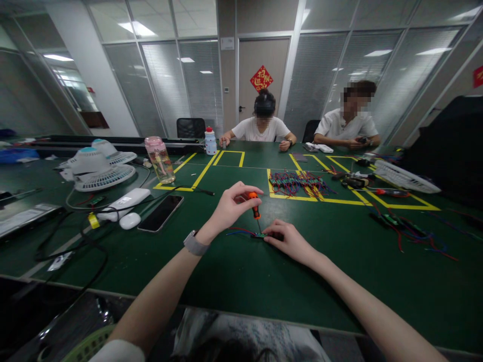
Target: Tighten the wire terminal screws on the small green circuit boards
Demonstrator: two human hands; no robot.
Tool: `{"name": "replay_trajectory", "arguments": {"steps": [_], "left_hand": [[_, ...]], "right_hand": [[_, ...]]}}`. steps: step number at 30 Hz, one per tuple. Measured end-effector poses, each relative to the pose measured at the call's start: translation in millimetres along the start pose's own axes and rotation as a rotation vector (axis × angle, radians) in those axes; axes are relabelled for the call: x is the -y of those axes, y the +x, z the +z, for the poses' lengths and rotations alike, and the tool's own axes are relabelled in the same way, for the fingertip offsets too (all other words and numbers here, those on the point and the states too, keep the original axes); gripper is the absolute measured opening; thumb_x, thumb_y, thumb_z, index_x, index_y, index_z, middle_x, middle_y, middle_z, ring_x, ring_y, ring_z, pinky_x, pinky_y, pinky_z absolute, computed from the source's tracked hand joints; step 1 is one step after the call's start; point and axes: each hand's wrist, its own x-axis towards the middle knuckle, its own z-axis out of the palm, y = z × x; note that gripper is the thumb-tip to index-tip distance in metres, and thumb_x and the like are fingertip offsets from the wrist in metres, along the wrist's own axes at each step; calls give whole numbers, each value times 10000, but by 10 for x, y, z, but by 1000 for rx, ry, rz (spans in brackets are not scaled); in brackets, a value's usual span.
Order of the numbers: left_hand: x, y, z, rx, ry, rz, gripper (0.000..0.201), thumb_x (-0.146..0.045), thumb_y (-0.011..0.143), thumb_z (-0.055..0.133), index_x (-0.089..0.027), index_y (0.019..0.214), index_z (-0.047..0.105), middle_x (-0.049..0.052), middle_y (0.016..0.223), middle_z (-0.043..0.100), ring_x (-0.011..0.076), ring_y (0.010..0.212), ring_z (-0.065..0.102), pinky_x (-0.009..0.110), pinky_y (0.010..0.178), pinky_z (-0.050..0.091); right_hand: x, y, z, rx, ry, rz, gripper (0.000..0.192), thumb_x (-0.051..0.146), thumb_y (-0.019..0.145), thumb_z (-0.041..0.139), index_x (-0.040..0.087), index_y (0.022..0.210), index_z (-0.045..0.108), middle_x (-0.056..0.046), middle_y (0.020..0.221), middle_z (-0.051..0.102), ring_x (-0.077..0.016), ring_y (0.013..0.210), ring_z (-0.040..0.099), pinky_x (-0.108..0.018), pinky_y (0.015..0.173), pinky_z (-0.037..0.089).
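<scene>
The small circuit board (260, 235) lies flat on the green worktop (234, 271), nearer its front edge than the far one, roughly midway between the side edges, with red and blue wires (237, 231) trailing from it to the left. The tip of an orange-handled screwdriver (255, 205) stands upright on the board. If the right hand's pressure eases, the board would probably twist under the turning tip; if the driver tilts, the tip could skip off the screw (too small to make out here) and scratch the board or nick a wire.

The left hand (230, 206) has its fingers curled together, thumb and fingertips pinching the screwdriver's handle near the top. The right hand (289, 241) lies low on the worktop, fingers extended and close together, their tips pressing the board's right end.

Further out, a black phone (161, 212) lies toward the left, and a heap of wired boards (298, 182) sits inside a yellow-taped box beyond.
</scene>
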Motion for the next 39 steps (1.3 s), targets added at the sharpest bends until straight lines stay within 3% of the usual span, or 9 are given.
{"name": "replay_trajectory", "arguments": {"steps": [5,8,15,20,29,32,35,39], "left_hand": [[10,-25,38,-33,197,64,302,-280,946,458,-207,1184,630,48,976,583,143,878,565,239,751,483],[24,-28,57,-53,254,55,349,-259,955,435,-202,1275,561,52,1008,603,135,844,570,235,736,482],[10,-30,51,-93,294,85,229,-283,873,592,-191,1074,652,34,924,592,128,765,563,230,685,485],[15,-60,67,-35,304,84,317,-225,933,441,-204,1218,578,45,999,593,120,757,560,227,669,478],[15,-46,68,-84,368,99,260,-286,873,597,-197,1115,626,22,903,611,102,695,548,199,616,453],[24,-63,72,-54,340,84,299,-325,913,538,-211,1183,599,30,945,599,93,676,552,191,582,451],[43,-80,87,-16,269,29,360,-318,966,422,-214,1297,516,23,904,600,56,532,520,175,490,418],[58,-81,105,-66,327,74,326,-312,916,541,-213,1224,576,6,867,588,26,460,435,163,445,360]], "right_hand": [[-6,-4,3,-11,11,-9,138,215,857,621,189,936,730,-44,857,601,-162,751,592,-276,697,484],[-7,-8,8,-16,16,-10,138,215,857,621,189,939,730,-42,859,602,-158,743,593,-271,692,481],[1,-5,5,-17,1,-15,126,212,855,624,189,920,730,-39,850,597,-158,740,588,-271,692,475],[-1,-8,10,-20,9,-17,131,210,854,624,187,929,730,-41,855,596,-154,727,584,-265,679,474],[16,2,9,-17,5,-6,130,174,841,630,177,924,731,-39,843,588,-157,746,588,-267,693,469],[18,0,9,-17,8,-6,132,171,841,631,172,927,730,-41,841,590,-157,741,588,-265,687,468],[7,-4,15,-19,8,-15,132,178,843,629,179,929,728,-39,845,591,-156,736,586,-266,683,468],[-12,-2,25,-26,9,-19,125,180,839,635,181,924,728,-37,838,587,-157,735,586,-268,683,468]]}}
